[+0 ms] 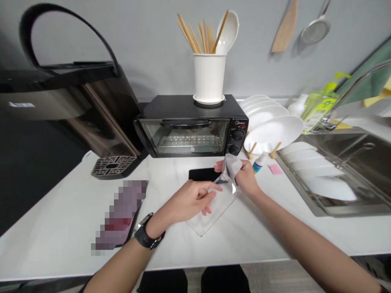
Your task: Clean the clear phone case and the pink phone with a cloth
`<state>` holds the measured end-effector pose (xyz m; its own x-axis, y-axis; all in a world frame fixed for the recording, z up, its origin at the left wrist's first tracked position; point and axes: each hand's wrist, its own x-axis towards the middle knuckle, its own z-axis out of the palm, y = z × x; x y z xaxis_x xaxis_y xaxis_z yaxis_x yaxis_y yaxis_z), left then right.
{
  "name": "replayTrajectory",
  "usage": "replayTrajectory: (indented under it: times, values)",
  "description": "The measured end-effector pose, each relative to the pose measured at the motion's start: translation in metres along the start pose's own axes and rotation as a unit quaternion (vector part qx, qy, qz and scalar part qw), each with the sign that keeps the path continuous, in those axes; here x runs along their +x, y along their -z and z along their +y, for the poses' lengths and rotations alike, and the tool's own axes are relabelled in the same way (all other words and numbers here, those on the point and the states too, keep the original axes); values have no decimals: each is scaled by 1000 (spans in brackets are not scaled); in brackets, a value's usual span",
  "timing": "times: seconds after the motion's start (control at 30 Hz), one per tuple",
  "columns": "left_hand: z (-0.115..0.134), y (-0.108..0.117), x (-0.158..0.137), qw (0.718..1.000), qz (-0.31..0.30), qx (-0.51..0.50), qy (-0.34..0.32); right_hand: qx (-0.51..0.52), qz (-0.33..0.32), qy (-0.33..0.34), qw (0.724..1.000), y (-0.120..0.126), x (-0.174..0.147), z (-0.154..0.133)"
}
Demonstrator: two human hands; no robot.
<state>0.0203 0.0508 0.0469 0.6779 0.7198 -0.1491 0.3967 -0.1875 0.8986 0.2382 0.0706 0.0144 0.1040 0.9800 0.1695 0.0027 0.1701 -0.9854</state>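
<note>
My right hand is closed around a bunched grey cloth, its fingertips showing on the cloth's far side. Below the cloth is a clear plastic bag, flat and see-through, with one corner pointing toward the counter's front edge. My left hand has its fingers curled about the bag's left side, near its upper end. The cloth meets the top of the bag; whether part of it is inside, I cannot tell. Behind both hands lies a flat black object, partly covered.
A toaster oven stands behind, bearing a white cup of chopsticks. To the right are racked plates, a small bottle, a pink note and a sink. A water dispenser and a blurred phone-like slab are left.
</note>
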Motion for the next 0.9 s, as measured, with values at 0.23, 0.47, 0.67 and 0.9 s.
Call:
replayTrajectory:
  times: [0.23, 0.47, 0.67, 0.9]
  values:
    - [0, 2, 2, 1000, 13, 5, 1, -164, 35, 99, 981, 13, 0, -10]
    - [-2, 8, 5, 997, 63, 46, 16, -318, 30, 181, 930, 18, 0, -15]
    - [-5, 16, 4, 991, 85, 101, 0, -278, 9, 183, 943, 25, 6, -18]
    - [-7, 23, 0, 977, 98, 185, -30, -248, -87, 171, 950, 26, 9, -15]
